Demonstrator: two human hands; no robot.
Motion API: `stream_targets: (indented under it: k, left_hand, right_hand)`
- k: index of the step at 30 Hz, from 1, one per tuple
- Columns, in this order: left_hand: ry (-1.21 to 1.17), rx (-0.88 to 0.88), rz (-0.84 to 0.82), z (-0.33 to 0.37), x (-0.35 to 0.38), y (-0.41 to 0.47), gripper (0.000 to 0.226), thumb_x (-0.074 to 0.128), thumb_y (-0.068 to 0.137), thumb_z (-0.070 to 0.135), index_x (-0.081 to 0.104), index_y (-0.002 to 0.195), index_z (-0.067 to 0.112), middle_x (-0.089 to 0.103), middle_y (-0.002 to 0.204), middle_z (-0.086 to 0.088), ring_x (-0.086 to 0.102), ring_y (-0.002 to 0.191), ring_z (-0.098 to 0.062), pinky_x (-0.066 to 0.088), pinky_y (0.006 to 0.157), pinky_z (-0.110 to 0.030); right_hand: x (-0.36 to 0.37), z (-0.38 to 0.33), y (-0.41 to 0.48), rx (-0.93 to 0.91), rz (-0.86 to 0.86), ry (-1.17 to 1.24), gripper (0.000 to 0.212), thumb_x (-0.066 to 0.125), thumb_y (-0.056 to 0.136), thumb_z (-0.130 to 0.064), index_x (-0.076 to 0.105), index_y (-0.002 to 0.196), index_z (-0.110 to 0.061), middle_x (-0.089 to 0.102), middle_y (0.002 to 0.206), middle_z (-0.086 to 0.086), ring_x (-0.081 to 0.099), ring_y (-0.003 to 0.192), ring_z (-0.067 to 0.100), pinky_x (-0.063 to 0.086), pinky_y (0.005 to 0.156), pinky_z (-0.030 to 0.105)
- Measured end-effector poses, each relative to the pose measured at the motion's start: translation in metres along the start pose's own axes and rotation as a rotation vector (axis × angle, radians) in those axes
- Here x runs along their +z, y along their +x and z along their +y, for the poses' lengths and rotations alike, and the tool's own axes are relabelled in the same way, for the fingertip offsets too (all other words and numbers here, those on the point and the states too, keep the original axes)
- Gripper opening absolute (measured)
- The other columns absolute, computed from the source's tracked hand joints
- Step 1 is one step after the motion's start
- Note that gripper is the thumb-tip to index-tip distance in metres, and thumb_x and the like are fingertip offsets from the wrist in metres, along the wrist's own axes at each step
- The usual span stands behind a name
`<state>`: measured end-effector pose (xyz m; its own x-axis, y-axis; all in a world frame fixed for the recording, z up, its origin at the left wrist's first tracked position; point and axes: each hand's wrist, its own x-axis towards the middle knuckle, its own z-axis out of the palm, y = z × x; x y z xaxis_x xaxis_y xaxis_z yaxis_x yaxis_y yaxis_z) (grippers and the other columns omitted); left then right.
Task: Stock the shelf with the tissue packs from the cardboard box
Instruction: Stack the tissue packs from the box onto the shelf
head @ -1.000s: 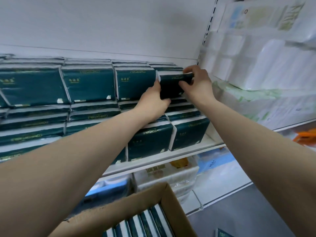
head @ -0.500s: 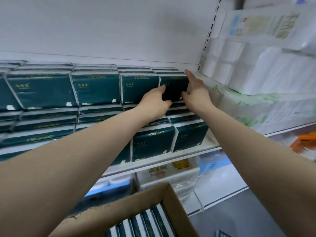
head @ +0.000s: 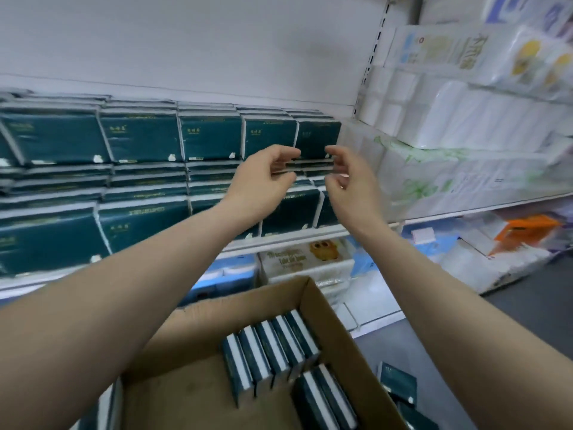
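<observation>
Left hand: grip slack, fingers lightly curled, holding nothing; raised above the cardboard box.
Right hand: grip likewise slack and empty; above the box, just beside the left.
Shelved tissue packs: dark green, stacked in rows on the shelf, above and behind the box. The end pack sits beyond both hands, gripped by neither.
Boxed tissue packs: two short rows standing on edge in the box's right half.
Loose pack: on the floor, just right of the box.
Toilet-roll bundles: above and right of the box.
</observation>
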<state>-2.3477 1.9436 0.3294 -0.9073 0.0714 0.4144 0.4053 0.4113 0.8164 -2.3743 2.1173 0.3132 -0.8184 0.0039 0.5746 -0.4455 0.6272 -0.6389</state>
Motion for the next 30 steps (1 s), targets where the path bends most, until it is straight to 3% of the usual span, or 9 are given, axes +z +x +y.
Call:
stream_targets:
  k: [5, 8, 11, 14, 18, 22, 26, 30]
  left_hand:
    - [-0.043, -0.047, 0.001, -0.024, -0.013, -0.067, 0.035, 0.058, 0.092, 0.008, 0.062, 0.123, 0.024, 0.063, 0.120, 0.009, 0.055, 0.117, -0.004, 0.045, 0.101, -0.024]
    - [-0.041, -0.061, 0.030, -0.044, -0.016, -0.107, 0.034, 0.058, 0.092, 0.006, 0.063, 0.118, 0.027, 0.064, 0.119, 0.006, 0.057, 0.112, -0.004, 0.045, 0.098, -0.019]
    - [-0.048, -0.122, 0.042, -0.070, -0.013, -0.142, 0.033, 0.058, 0.092, 0.005, 0.062, 0.114, 0.030, 0.064, 0.118, 0.005, 0.058, 0.110, -0.005, 0.045, 0.094, -0.014]
    - [-0.048, -0.243, 0.020, -0.097, -0.006, -0.175, 0.032, 0.059, 0.092, 0.006, 0.062, 0.115, 0.028, 0.062, 0.118, 0.007, 0.056, 0.111, -0.002, 0.042, 0.092, -0.007]
    - [-0.046, -0.410, -0.028, -0.131, 0.006, -0.212, 0.031, 0.059, 0.093, 0.008, 0.061, 0.120, 0.022, 0.061, 0.118, 0.009, 0.056, 0.109, -0.004, 0.042, 0.095, -0.017]
    - [0.010, -0.623, -0.096, -0.166, 0.019, -0.236, 0.033, 0.057, 0.094, 0.006, 0.059, 0.125, 0.016, 0.062, 0.124, -0.001, 0.057, 0.112, -0.012, 0.040, 0.097, -0.021]
    - [-0.006, -0.772, -0.172, -0.185, 0.034, -0.249, 0.037, 0.052, 0.096, 0.004, 0.052, 0.133, 0.011, 0.058, 0.128, -0.006, 0.054, 0.118, -0.017, 0.040, 0.099, -0.022]
    - [-0.019, -0.887, -0.250, -0.201, 0.048, -0.252, 0.042, 0.049, 0.096, 0.001, 0.047, 0.138, 0.010, 0.055, 0.133, -0.011, 0.052, 0.122, -0.021, 0.044, 0.105, -0.034]
  right_hand:
    - [0.021, -0.011, -0.070, -0.003, -0.002, 0.069, 0.041, 0.053, 0.093, -0.003, 0.057, 0.132, -0.016, 0.055, 0.124, 0.004, 0.056, 0.110, 0.011, 0.049, 0.098, 0.026]
    - [0.036, -0.016, -0.114, 0.054, -0.027, 0.104, 0.040, 0.055, 0.093, -0.003, 0.058, 0.129, -0.019, 0.055, 0.123, 0.000, 0.056, 0.109, 0.005, 0.048, 0.094, 0.016]
    - [0.055, -0.015, -0.152, 0.098, -0.107, 0.147, 0.040, 0.058, 0.093, -0.004, 0.057, 0.128, -0.023, 0.055, 0.125, -0.005, 0.057, 0.111, 0.005, 0.050, 0.095, 0.021]
    - [0.073, -0.006, -0.188, 0.151, -0.194, 0.135, 0.038, 0.059, 0.094, -0.009, 0.057, 0.129, -0.025, 0.056, 0.123, -0.009, 0.056, 0.109, 0.000, 0.049, 0.091, 0.016]
    - [0.097, 0.014, -0.228, 0.266, -0.321, 0.034, 0.034, 0.061, 0.094, -0.010, 0.060, 0.126, -0.021, 0.061, 0.117, -0.002, 0.058, 0.102, 0.008, 0.051, 0.089, 0.024]
    - [0.119, 0.028, -0.243, 0.316, -0.573, -0.189, 0.030, 0.068, 0.091, -0.022, 0.063, 0.121, -0.019, 0.061, 0.113, 0.004, 0.059, 0.104, 0.022, 0.043, 0.085, 0.029]
    - [0.131, 0.038, -0.253, 0.311, -0.735, -0.372, 0.030, 0.067, 0.091, -0.029, 0.064, 0.120, -0.018, 0.050, 0.129, 0.007, 0.050, 0.120, 0.026, 0.043, 0.094, 0.033]
    - [0.138, 0.041, -0.256, 0.303, -0.778, -0.474, 0.035, 0.066, 0.092, -0.034, 0.062, 0.123, -0.017, 0.042, 0.134, 0.006, 0.041, 0.127, 0.026, 0.044, 0.098, 0.037]
